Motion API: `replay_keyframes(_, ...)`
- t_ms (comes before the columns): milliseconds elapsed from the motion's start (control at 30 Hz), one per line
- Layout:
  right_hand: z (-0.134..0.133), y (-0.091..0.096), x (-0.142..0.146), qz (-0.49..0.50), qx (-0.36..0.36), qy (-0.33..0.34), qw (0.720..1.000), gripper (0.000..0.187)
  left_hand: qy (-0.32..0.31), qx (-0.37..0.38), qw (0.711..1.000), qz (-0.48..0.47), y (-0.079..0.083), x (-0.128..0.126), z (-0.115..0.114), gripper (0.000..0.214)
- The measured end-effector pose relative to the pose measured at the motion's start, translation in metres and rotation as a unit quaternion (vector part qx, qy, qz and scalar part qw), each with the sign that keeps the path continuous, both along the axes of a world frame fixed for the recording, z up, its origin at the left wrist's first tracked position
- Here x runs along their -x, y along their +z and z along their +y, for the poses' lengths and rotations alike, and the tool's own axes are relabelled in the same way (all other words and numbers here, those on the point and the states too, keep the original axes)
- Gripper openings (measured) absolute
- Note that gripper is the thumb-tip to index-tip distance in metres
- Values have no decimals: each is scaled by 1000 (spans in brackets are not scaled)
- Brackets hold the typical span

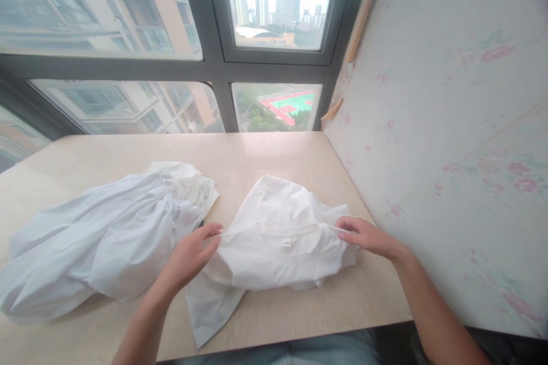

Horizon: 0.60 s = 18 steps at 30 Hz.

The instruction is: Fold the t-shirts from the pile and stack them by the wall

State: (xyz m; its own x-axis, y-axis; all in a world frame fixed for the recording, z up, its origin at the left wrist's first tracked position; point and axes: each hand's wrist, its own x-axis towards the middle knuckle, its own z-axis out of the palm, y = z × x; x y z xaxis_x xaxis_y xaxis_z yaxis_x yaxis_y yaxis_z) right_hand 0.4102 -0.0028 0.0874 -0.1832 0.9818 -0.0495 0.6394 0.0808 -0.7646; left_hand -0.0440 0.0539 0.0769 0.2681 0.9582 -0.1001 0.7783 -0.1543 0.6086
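Observation:
A white T-shirt lies crumpled on the pale wooden table, its collar with a small label facing me. My left hand pinches the shirt's left shoulder edge between thumb and fingers. My right hand grips the right shoulder edge, fingers closed on the cloth. Between the two hands the shoulder line is stretched fairly straight. One sleeve hangs toward the table's near edge.
A heap of white garments covers the table's left half, touching my left hand's side. A floral papered wall bounds the table on the right. A large window runs behind the far edge.

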Motion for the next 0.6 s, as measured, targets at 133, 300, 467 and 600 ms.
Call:
replay_keyframes(133, 0, 5, 3, 63, 15, -18, 998, 33, -22, 18, 998, 52, 8, -21, 13, 38)
replay_keyframes(300, 0, 10, -1, -59, -122, -116, 984, 34, -33, -10, 999, 42, 20, -26, 15, 36)
replay_keyframes(467, -4, 36, -9, -160, -216, -178, 947, 40, 66, -102, 993, -3, 51, -4, 10, 41)
replay_keyframes(600, -16, 88, -5, -112, -139, -72, 981, 35, 155, -247, 954, 69, 93, 10, 0, 43)
